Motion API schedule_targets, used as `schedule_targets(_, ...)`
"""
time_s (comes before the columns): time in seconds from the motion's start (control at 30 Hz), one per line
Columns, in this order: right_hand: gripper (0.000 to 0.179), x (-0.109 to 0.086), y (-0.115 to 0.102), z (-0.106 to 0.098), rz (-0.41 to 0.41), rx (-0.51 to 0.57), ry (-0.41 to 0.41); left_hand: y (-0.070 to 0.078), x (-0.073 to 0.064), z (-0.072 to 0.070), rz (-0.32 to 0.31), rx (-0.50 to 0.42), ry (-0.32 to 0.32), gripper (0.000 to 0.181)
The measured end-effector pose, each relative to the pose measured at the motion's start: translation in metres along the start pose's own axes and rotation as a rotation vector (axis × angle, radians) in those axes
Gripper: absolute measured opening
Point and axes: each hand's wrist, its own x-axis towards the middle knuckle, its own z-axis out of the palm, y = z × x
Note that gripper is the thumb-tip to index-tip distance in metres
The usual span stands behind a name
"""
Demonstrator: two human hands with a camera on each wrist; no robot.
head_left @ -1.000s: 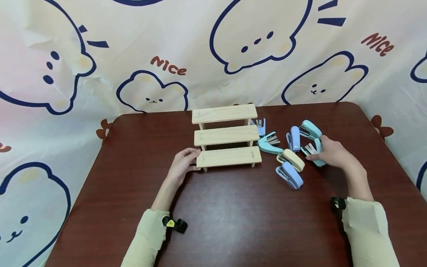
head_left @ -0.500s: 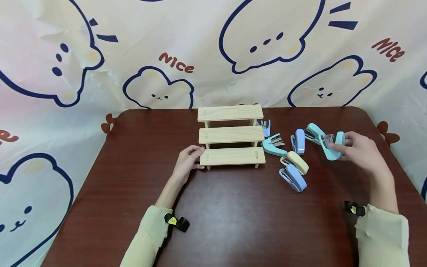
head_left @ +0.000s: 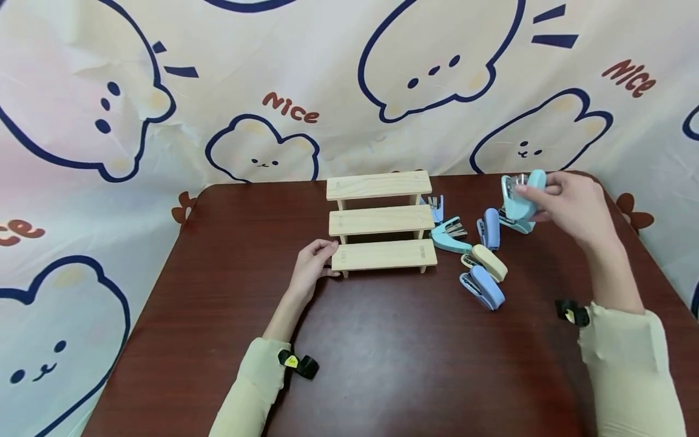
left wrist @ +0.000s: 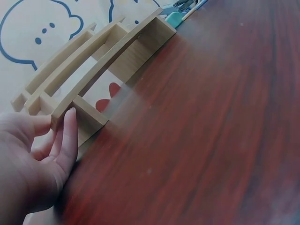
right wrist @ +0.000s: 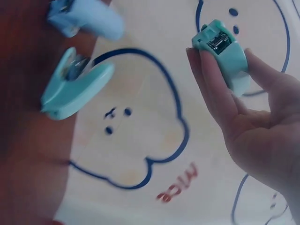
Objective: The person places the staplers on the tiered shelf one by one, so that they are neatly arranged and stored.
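Observation:
My left hand (head_left: 310, 267) pinches the left end of the lowest board of a three-step wooden stand (head_left: 384, 255); in the left wrist view the thumb and fingers (left wrist: 70, 133) grip the board's corner. A mint-green stapler (right wrist: 234, 65) is between the thumb and fingers of my right hand (head_left: 581, 209), held up over the table's back right. Below it, partly covered in the head view, lies another mint-green stapler (right wrist: 77, 93) with its arms spread. A blue stapler (head_left: 489, 229) stands just left of that one.
A cream stapler (head_left: 491, 262) and another blue stapler (head_left: 483, 288) lie nearer the front. Right of the stand is an opened mint-green stapler (head_left: 449, 238), with a blue one (head_left: 438, 208) partly behind the stand. A printed cloth (head_left: 338, 73) hangs along the table's back edge.
My right hand has picked the mint-green stapler up off the table, moving first to the right, then up and back. My left hand keeps its hold on the stand.

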Motion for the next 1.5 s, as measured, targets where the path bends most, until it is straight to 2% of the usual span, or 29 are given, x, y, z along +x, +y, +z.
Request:
schedule_targets(0.2,0.062,0.019,-0.031,0.007,-0.049,0.004,-0.014,-0.001,0.001,0.002,0.022,-0.013,0.008,0.018)
schedule_targets(0.5,0.065,0.026,-0.060,0.018,-0.079,0.030,-0.034,-0.001,-0.003,0.002,0.025,-0.009,-0.009,0.023)
schedule_targets(0.77,0.055,0.035,-0.078,0.028,-0.122,0.026,-0.032,-0.002,-0.001,0.001,0.026,-0.018,-0.012,0.023)
schedule_targets(1.0,0.051,0.043,-0.094,0.034,-0.163,-0.068,-0.022,-0.003,0.000,0.002,0.028,-0.014,-0.006,0.022)
schedule_targets(1.2,0.049,0.050,-0.104,0.040,-0.199,-0.076,-0.017,-0.003,-0.001,0.002,0.041,-0.004,-0.005,0.023)
schedule_targets(1.5,0.048,0.066,-0.120,0.048,-0.153,-0.087,-0.050,-0.005,-0.002,0.001,0.070,0.006,0.005,0.016)
